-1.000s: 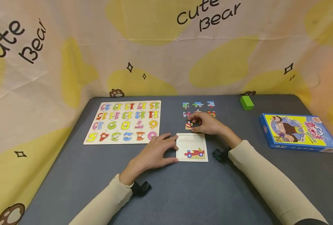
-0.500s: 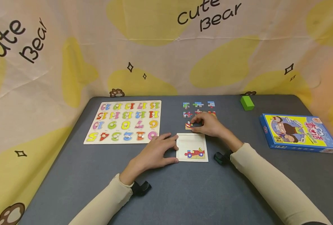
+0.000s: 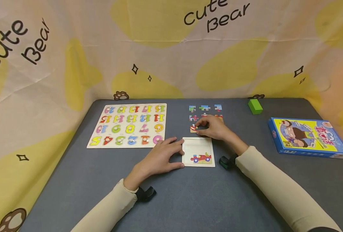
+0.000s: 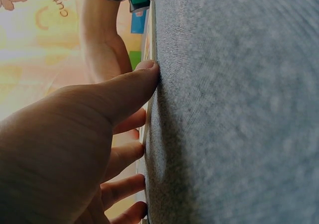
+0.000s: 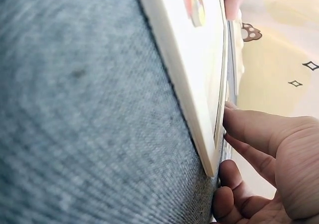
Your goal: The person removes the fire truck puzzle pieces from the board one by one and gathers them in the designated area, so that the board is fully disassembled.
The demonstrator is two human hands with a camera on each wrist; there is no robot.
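My left hand [image 3: 162, 157] rests on the table with its fingers loosely spread. Its fingertips and thumb touch the left side of a small white puzzle tray [image 3: 190, 145]. In the tray's lower right lie joined jigsaw pieces showing a red vehicle [image 3: 201, 158]. Just beyond the tray, my right hand [image 3: 213, 127] pinches the right side of a red and tan jigsaw piece [image 3: 193, 129] between thumb and forefinger. Several loose blue and red pieces [image 3: 204, 108] lie behind it in rows, some partly hidden by the hand. In the right wrist view, the thumb hides the pinched piece.
A number puzzle board [image 3: 126, 124] lies to the left, close to my left hand. At the right are a green block [image 3: 255, 106] and a blue and yellow box [image 3: 309, 137]. A printed cloth [image 3: 171, 54] hangs behind the grey table [image 3: 186, 199].
The pinched jigsaw piece has shifted very slightly left and away. My right forefinger has moved a little along it. The left hand and the tray stay put.
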